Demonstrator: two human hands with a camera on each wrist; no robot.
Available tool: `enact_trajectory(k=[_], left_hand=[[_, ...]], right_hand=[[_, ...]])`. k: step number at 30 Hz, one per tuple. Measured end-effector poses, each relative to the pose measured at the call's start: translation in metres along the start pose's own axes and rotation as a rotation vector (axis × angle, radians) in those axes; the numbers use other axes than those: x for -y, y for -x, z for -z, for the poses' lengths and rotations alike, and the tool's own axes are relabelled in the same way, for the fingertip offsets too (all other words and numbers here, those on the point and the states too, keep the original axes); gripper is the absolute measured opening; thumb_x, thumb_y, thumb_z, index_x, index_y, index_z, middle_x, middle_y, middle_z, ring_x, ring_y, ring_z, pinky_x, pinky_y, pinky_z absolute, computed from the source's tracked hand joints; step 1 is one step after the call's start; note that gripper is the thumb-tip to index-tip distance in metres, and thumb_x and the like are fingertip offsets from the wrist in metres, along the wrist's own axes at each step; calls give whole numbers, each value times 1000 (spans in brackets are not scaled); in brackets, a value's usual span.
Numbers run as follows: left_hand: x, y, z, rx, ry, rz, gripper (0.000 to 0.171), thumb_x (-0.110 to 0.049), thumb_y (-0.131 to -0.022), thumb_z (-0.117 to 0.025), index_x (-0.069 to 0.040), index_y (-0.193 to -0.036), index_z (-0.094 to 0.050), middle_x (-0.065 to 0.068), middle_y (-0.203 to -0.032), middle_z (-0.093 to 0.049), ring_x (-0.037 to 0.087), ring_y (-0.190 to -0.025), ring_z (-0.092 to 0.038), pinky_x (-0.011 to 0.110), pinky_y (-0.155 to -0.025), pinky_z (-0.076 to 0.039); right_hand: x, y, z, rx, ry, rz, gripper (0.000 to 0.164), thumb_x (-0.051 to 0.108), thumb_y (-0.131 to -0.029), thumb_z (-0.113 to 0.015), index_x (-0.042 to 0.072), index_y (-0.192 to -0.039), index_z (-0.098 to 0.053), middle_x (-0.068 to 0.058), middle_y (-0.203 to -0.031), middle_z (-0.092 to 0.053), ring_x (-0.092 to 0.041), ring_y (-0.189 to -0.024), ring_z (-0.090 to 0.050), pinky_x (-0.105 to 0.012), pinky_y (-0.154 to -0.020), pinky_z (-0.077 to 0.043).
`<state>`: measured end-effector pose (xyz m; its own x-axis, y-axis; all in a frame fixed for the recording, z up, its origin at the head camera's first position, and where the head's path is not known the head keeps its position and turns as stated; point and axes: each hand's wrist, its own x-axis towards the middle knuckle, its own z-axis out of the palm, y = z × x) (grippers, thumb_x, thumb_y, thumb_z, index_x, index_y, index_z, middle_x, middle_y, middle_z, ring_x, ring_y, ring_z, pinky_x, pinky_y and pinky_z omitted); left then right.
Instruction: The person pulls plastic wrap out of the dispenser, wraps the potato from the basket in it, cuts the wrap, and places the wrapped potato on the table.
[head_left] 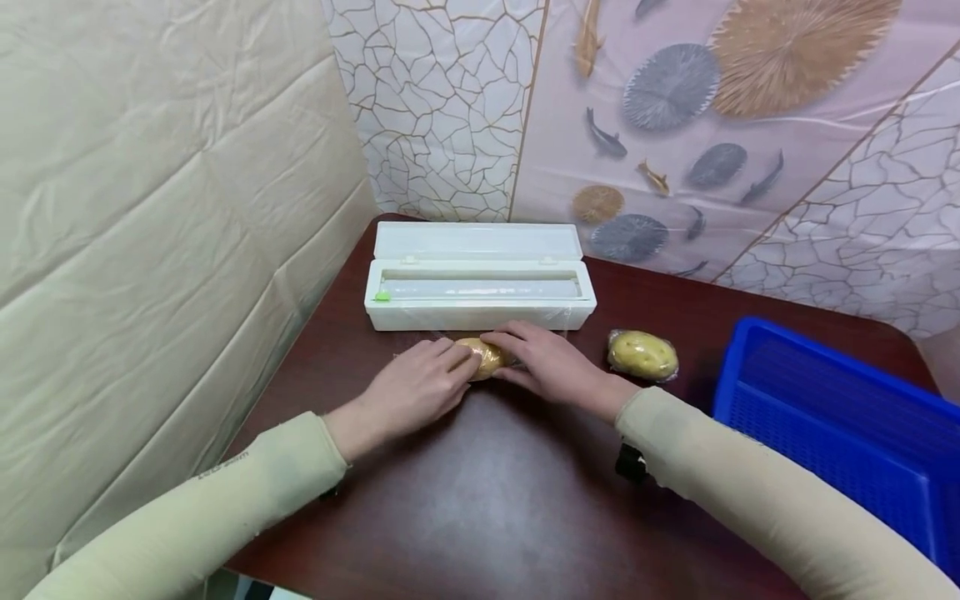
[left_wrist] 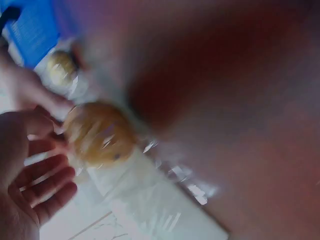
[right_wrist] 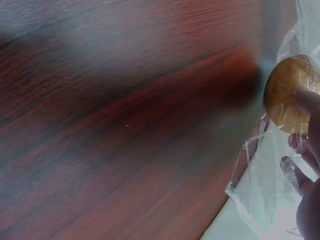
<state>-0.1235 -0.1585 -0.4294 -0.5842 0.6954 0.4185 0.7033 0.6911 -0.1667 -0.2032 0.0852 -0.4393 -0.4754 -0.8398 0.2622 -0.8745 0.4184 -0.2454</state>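
Between both hands is a brownish-yellow potato [head_left: 486, 357] with clear plastic wrap about it, just in front of the white wrap box. My left hand [head_left: 420, 382] grips its left side with bent fingers. On the other side my right hand [head_left: 551, 367] holds it between thumb and fingers. The right wrist view shows loose, crinkled plastic wrap [right_wrist: 255, 185] hanging around the potato [right_wrist: 287, 95] and over the right fingers. In the left wrist view, the potato [left_wrist: 100, 132] looks shiny under the film; that view is partly blurred.
The white box [head_left: 480, 317] stands with its lid raised, a roll of film [head_left: 480, 288] inside and a green slider [head_left: 382, 296] at its left. A second, film-wrapped potato [head_left: 643, 356] lies right of my right hand. Further right is a blue plastic basket [head_left: 825, 367].
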Motion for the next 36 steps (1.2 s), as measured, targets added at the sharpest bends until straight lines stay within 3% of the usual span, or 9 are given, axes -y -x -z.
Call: enact_trajectory(k=[2, 4, 8, 18, 23, 31, 36], left_hand=[[-7, 5, -6, -20, -73, 13, 34, -18, -95, -77, 0, -122, -69, 10, -115, -70, 27, -101, -69, 37, -83, -57], [-10, 7, -9, -34, -85, 54, 43, -20, -93, -80, 1, -128, -67, 12, -122, -69, 28, -109, -69, 39, -87, -57], [-11, 9, -9, -54, -52, 100, 58, -26, -91, -86, 2, -137, -65, 16, -134, -66, 32, -121, -65, 42, -95, -56], [-12, 6, -14, -15, 35, 193, 79, -30, -83, -94, 3, -143, -54, 20, -139, -58, 35, -126, -58, 45, -106, -51], [-9, -3, -15, -22, 76, 227, 81, -22, -77, -98, 1, -140, -52, 18, -135, -59, 34, -123, -59, 44, -108, -50], [2, -14, -16, -39, 159, 277, 71, -14, -76, -97, -3, -133, -55, 15, -125, -62, 33, -116, -62, 46, -98, -54], [11, -21, -12, -2, 257, 303, 68, -14, -75, -96, -3, -131, -58, 15, -122, -63, 33, -112, -62, 46, -97, -54]], right_hand=[[1, -1, 4, 13, -25, -20, 48, 22, -95, -84, 4, -137, -68, -11, -126, -68, -27, -111, -68, -46, -93, -57], [1, -2, 9, 31, -56, -36, 48, 22, -96, -83, 3, -137, -68, -12, -126, -68, -27, -110, -68, -46, -94, -57], [0, -5, 15, 62, -134, -57, 48, 21, -98, -80, 0, -138, -67, -15, -129, -68, -29, -113, -68, -47, -97, -56], [-4, -8, 31, 147, -262, -107, 48, 22, -102, -74, 1, -143, -64, -18, -136, -67, -34, -125, -63, -53, -107, -50], [-7, -9, 37, 154, -305, -80, 44, 19, -103, -72, -1, -142, -64, -17, -130, -69, -32, -118, -64, -52, -102, -51], [-11, -16, 45, 203, -347, -94, 41, 17, -106, -66, -1, -143, -64, -12, -118, -71, -29, -107, -63, -50, -97, -51], [-12, -16, 47, 210, -382, -170, 45, 18, -110, -60, -1, -151, -57, -18, -128, -70, -31, -113, -64, -52, -100, -51]])
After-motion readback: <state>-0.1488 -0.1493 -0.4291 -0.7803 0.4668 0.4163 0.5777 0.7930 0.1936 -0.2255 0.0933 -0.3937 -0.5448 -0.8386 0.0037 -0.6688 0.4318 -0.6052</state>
